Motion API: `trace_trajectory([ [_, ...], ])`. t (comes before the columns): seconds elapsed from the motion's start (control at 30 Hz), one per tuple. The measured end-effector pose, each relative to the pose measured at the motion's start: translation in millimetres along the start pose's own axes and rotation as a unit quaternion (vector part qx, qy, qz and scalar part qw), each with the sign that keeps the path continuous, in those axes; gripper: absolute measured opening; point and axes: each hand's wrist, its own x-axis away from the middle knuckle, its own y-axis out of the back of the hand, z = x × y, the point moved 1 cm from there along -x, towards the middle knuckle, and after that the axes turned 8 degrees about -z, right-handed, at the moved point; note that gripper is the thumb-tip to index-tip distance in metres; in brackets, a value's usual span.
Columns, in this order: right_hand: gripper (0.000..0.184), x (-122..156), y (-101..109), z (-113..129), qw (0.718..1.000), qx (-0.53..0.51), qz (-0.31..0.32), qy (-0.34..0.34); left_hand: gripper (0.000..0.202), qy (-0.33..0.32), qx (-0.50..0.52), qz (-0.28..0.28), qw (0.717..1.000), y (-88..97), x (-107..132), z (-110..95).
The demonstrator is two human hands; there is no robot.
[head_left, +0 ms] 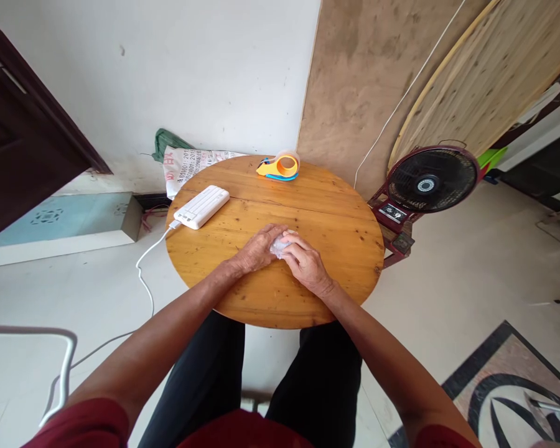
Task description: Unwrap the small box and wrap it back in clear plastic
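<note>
Over the middle of a round wooden table, my two hands meet around a small clear, pale-tinted plastic thing. Its exact kind is hard to make out, as fingers cover much of it. My left hand grips its left side, the fingers curled over toward the far edge. From the right, my right hand holds it with bent fingers and thumb. Toward the far rim stands a yellow and blue tape dispenser with a roll of clear tape.
A white power bank lies at the table's left with a white cable running down to the floor. Past the right rim stands a dark red fan. A printed sack leans behind, by the wall.
</note>
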Motion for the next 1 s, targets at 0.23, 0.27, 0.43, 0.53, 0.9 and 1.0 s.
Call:
trace_trajectory([
  [0.23,0.01,-38,17,-24,0.96,-0.167,0.001,-0.226,0.049,0.245,0.262,0.03,0.933,7.7,-26,-23],
  [0.27,0.016,-44,19,-30,0.941,-0.205,0.019,-0.27,0.046,0.292,0.276,0.015,0.916,8.4,-31,-24],
  [0.43,0.049,-61,18,-54,0.865,-0.346,0.066,-0.356,0.038,0.408,0.297,-0.006,0.863,6.2,-51,-17],
  [0.53,0.054,-59,11,-62,0.852,-0.355,0.051,-0.382,0.041,0.409,0.29,0.0,0.865,5.1,-53,-12],
  [0.9,0.047,-53,2,-63,0.803,-0.417,-0.019,-0.425,0.057,0.275,0.448,0.009,0.851,7.5,-48,-15],
  [1.0,0.044,-51,8,-60,0.825,-0.381,-0.034,-0.417,0.057,0.294,0.514,0.067,0.803,0.9,-47,-14],
])
